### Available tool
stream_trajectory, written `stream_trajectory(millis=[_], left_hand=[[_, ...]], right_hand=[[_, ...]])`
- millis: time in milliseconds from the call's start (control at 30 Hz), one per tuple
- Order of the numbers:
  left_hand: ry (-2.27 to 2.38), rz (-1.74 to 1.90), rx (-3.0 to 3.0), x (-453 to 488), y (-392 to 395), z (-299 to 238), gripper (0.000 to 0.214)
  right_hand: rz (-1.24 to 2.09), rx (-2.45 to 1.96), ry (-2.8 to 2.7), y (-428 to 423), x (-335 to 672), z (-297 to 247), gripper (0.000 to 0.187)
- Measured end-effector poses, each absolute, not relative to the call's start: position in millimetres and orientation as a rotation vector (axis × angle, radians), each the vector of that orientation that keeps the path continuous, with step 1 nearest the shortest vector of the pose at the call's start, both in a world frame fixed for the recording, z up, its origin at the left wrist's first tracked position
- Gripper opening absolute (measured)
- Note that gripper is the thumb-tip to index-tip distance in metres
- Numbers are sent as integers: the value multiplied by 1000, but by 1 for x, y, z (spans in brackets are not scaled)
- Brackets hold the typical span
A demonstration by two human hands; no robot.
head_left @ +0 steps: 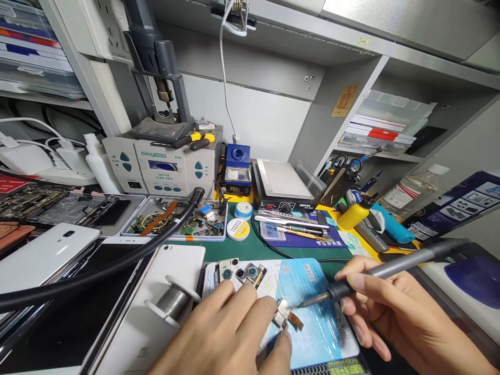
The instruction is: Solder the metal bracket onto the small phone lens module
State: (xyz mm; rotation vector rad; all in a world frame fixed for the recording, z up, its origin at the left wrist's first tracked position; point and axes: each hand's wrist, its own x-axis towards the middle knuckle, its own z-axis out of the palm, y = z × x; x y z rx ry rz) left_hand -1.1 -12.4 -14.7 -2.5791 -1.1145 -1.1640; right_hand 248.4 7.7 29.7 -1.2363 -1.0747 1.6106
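My left hand (226, 333) comes in from the bottom, its index finger and thumb closed on the edges of a small silver camera module (283, 311). A brown flex cable (297, 321) sticks out from the module's right side. My right hand (402, 312) grips a soldering iron (406, 262) like a pen. The iron's tip is beside the module's right edge; whether they touch, I cannot tell. Under both lies a blue and white plastic packet (307, 344). Other camera modules (242, 273) with dark lenses rest just beyond my left fingers.
A solder spool (172, 303) stands on a white phone (144, 312) at left. A black hose (117, 268) crosses the phones from the hot air station (164, 169). Behind are a parts tray (187, 237), a heating plate (287, 182) and a yellow bottle (352, 214).
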Motion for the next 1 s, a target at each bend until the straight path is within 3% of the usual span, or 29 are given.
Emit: stream_trajectory(millis=[167, 300, 500, 733, 1000], left_hand=[[-1082, -1141, -2594, -4, -13, -16, 16], [-1025, -1054, -2638, -6, -13, -18, 21], [-994, -1001, -2646, -10, -13, -18, 25], [-972, -944, -2643, -11, -15, -20, 27], [-935, -951, -2649, -12, -13, -20, 28]], right_hand=[[1473, -1205, -1304, 4, 260, 22, 19], [1099, -1136, -1749, -2, 265, 19, 7], [626, -991, -1974, -5, 258, 21, 18], [435, -992, -2054, -4, 252, 24, 21], [445, -950, -2097, -3, 253, 25, 24]])
